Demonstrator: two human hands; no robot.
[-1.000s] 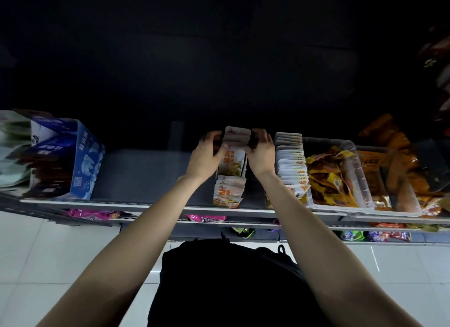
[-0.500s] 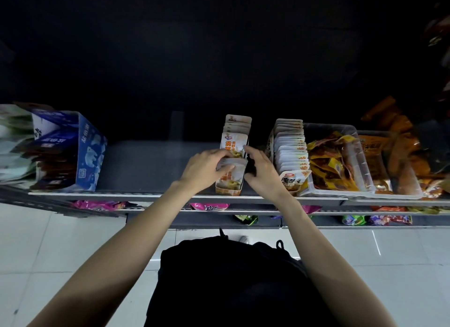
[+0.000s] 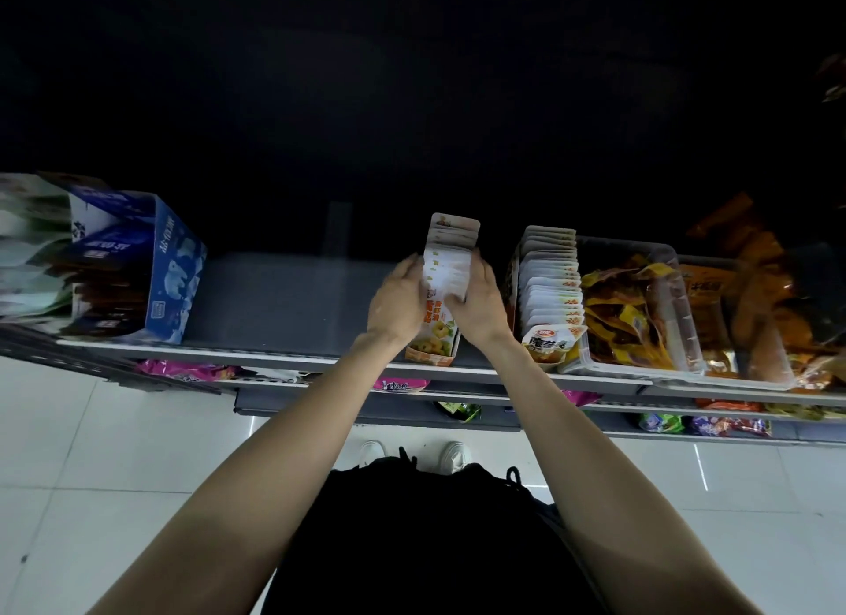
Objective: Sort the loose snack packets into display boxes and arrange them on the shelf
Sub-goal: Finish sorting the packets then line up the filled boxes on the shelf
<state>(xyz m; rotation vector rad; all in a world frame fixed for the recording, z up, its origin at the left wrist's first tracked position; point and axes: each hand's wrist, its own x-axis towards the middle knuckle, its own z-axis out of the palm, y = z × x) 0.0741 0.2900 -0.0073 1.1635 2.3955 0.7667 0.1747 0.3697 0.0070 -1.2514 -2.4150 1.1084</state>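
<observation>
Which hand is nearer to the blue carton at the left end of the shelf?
Left. The left hand presses the left side of the packet row, on the side toward the blue carton. The right hand is beyond the row.

Display box stands on shelf, blue carton left, bin right.
</observation>
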